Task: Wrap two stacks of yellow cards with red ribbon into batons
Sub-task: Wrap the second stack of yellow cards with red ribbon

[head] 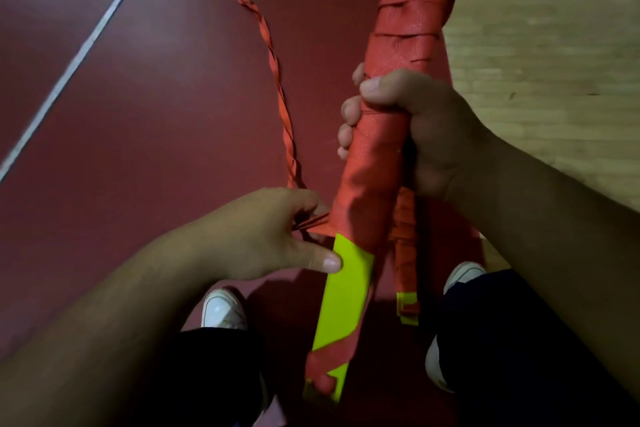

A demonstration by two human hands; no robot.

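floor: dark red sports floor [156, 97] with white lines, pale wood at 2 o'clock; white shoes [223, 308] at 6 o'clock.
baton [374, 163]: held in the air mid-view, running 12 to 6 o'clock; the upper length is wrapped red, and bare yellow card [346, 295] shows near the lower end.
right hand [426, 135]: fingers [349, 111] curled tight round the wrapped middle.
left hand [263, 239]: pinches the ribbon [277, 80] at the wrap's lower edge, thumb straight against the card.
ribbon tail: twisted, trailing toward 11 o'clock.
second stack [407, 308]: partly wrapped, behind the baton at 5 o'clock; what holds it is unclear.
step: likely winding down over the bare card.
how: untwist the ribbon, pull it flat and taut, and overlap each turn; the right hand rolls the baton while the left feeds.
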